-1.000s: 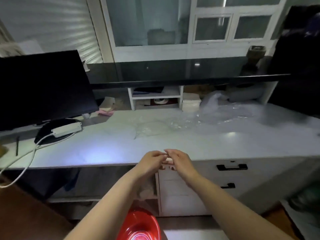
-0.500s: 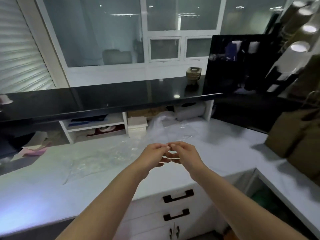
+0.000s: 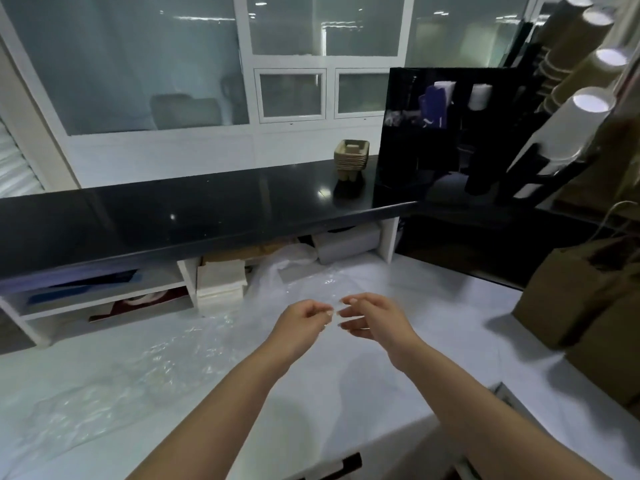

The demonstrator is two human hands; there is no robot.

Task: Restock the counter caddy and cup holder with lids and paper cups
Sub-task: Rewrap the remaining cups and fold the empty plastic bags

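Hovering over the white worktop (image 3: pixel 346 403), both hands meet in the middle of the view. The left hand (image 3: pixel 300 320) has its fingers curled, thumb and forefinger pressed together at the tip; the right hand (image 3: pixel 372 318) is loosely curled with its fingertips turned toward the left. Something small and pale sits between the 2 sets of fingertips, but it is too blurred to say what it is or which hand has hold of it.

Stacks of paper cups (image 3: pixel 571 109) slant up the right edge, brown ones above and a white stack below, sitting in a dark cup holder (image 3: pixel 533 181) whose frame is partly hidden. Just left of them stands a glossy black panel (image 3: pixel 446 140). Brown paper bags (image 3: pixel 581 299) rest on the worktop at the right, below the cups.

Crumpled clear plastic wrap (image 3: pixel 166 362) lies spread across the worktop to the left of the hands and reaches back toward the shelving. A black raised counter (image 3: pixel 194 209) runs across the scene behind, with a stack of brown pulp trays (image 3: pixel 351 155) on its right end. Under the counter, white cubbies (image 3: pixel 104 299) hold flat items, and a pile of white napkins (image 3: pixel 221 282) sits beside them. Whether lids are anywhere in view cannot be told.
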